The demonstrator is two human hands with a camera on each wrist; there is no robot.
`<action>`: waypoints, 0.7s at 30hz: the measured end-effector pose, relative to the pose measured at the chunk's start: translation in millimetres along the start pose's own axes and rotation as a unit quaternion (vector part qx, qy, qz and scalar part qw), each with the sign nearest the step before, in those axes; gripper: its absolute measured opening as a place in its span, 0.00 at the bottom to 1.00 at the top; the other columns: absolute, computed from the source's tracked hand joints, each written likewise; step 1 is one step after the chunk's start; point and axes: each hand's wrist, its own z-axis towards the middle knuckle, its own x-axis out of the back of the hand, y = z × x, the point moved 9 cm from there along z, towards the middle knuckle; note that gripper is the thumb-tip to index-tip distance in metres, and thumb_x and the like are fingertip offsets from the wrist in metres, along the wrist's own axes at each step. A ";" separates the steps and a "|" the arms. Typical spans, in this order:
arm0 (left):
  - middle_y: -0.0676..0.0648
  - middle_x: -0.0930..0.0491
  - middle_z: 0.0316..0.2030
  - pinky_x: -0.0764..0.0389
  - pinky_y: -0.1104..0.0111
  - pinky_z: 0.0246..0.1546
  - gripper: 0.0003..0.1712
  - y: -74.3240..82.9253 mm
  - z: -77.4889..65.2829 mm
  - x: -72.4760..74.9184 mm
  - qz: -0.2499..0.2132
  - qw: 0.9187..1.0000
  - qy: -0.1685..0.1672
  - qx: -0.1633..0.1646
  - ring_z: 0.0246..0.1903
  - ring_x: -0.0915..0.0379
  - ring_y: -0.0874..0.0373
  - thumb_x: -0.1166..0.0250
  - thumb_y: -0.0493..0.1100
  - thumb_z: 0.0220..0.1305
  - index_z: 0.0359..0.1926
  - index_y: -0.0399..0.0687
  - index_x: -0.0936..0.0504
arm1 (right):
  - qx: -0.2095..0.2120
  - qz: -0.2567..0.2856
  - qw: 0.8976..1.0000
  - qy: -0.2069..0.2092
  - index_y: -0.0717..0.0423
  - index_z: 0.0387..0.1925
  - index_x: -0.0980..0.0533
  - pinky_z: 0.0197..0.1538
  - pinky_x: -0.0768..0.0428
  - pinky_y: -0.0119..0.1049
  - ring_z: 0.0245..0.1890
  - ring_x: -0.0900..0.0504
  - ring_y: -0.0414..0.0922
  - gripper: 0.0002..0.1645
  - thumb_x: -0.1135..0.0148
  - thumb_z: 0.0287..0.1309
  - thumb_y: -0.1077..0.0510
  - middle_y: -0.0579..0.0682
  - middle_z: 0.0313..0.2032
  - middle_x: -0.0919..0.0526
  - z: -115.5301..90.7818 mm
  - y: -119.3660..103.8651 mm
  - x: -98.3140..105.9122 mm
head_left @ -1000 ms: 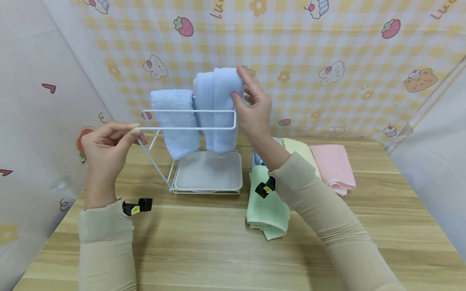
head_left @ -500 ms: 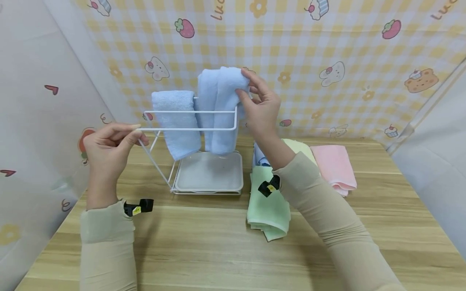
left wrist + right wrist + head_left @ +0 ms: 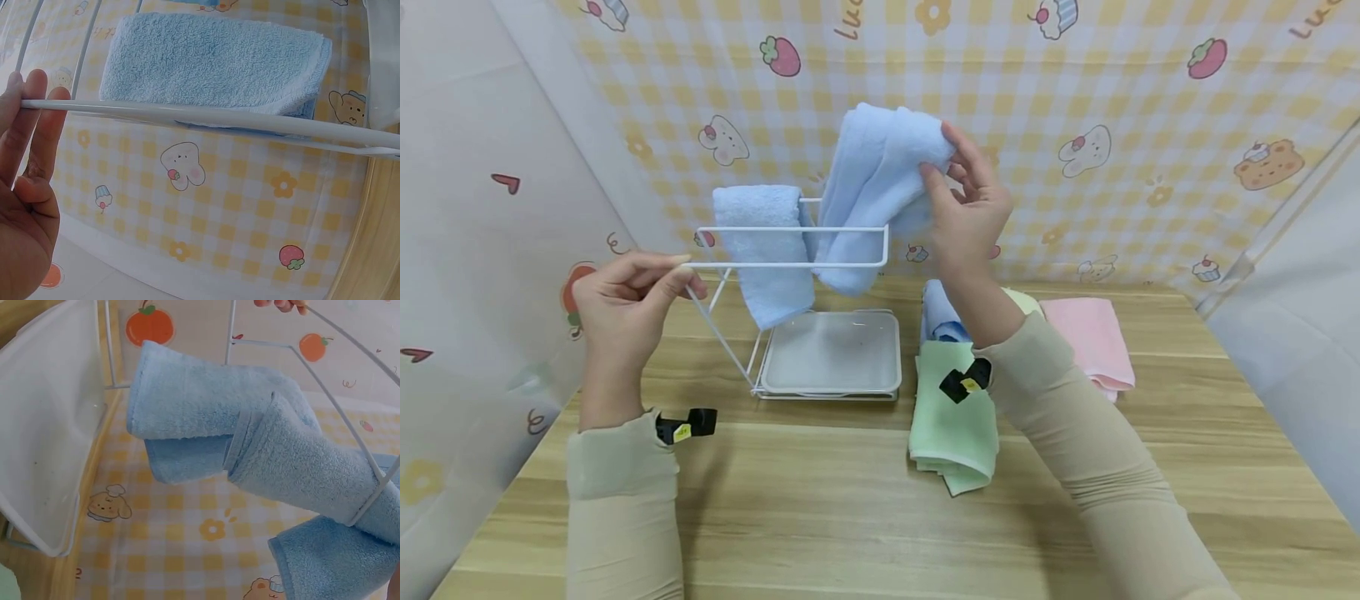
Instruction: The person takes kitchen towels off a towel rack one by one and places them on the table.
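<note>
My left hand (image 3: 628, 308) pinches the front left corner of a white wire rack (image 3: 790, 265) between thumb and fingers; the left wrist view shows the wire (image 3: 187, 114) in that pinch. A folded light blue towel (image 3: 763, 250) hangs over a back bar on the rack's left side. My right hand (image 3: 973, 208) grips the top right end of a second light blue towel (image 3: 880, 175), lifted above the rack's right side and slanting down to the left. Its lower end shows behind the front bars. In the right wrist view this towel (image 3: 306, 462) overlaps the hanging one.
A white tray (image 3: 835, 354) lies in the rack's base. To its right on the wooden table (image 3: 805, 517) lie a green towel (image 3: 951, 433), a rolled blue towel (image 3: 940, 312), a mostly hidden yellow towel (image 3: 1024, 302) and a folded pink towel (image 3: 1090, 337). A patterned cloth (image 3: 1135, 225) stands behind.
My right hand has moved up and to the right, drawing the second blue towel from its upright hang into a slant above the rack. My left hand has stayed on the rack's corner.
</note>
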 end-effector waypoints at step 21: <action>0.43 0.13 0.23 0.13 0.71 0.34 0.06 -1.2 -0.6 0.6 0.006 1.000 0.006 0.009 0.21 0.16 0.56 0.33 0.21 0.55 0.33 0.15 0.19 | 0.009 0.045 0.992 0.118 0.64 0.51 0.18 0.46 0.18 0.33 0.38 0.17 0.44 0.25 0.33 0.49 0.79 0.53 0.42 0.13 16.4 -15.5 40.4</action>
